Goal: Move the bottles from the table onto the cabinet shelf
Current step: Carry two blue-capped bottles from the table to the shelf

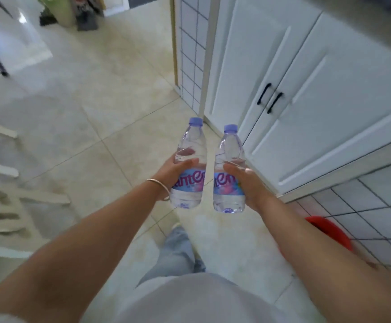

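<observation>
Left hand (pixel 170 174) grips one water bottle (pixel 188 164) and right hand (pixel 248 183) grips a second bottle (pixel 229 171), both upright above the beige tiled floor (pixel 96 113). White cabinet doors (pixel 306 89) with black handles (pixel 269 99) stand to the right, a red basin (pixel 329 231) below them

A: What lies under everything here?

B: A pale beige tiled floor (pixel 110 94) with thin grout lines.

A: What stands on it?

B: At three o'clock, a white cabinet (pixel 294 94) with two black handles. At five o'clock, a red bin (pixel 329 231). At nine o'clock, blurred white chair legs (pixel 10 183). At eleven o'clock, dark objects, too blurred to name.
</observation>
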